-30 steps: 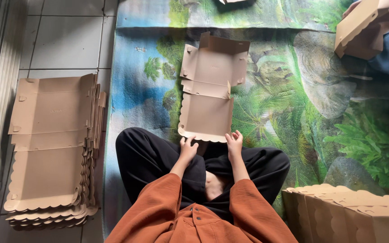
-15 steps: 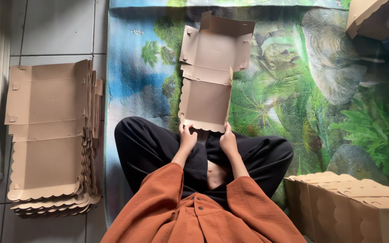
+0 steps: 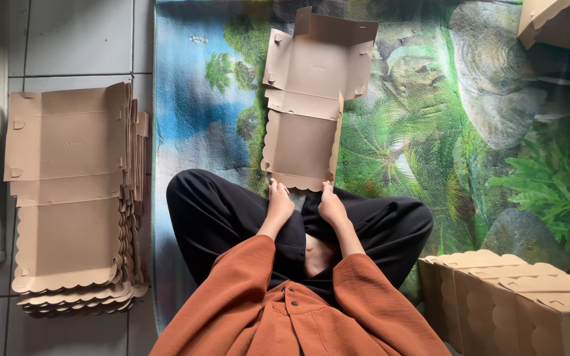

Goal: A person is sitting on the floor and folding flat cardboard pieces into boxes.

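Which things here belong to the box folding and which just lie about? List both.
In hand: cardboard box blank, left hand, right hand, stack of flat blanks, folded boxes.
Lying about: printed mat, tiled floor.

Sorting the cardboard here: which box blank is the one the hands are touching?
The single flat blank on the mat, both left hand and right hand at its scalloped edge; the others sit stacked on the tiles.

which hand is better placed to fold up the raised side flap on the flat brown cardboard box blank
Probably the right hand. It grips the near scalloped edge of the flat brown cardboard box blank right below the raised side flap; the left hand holds the opposite corner.
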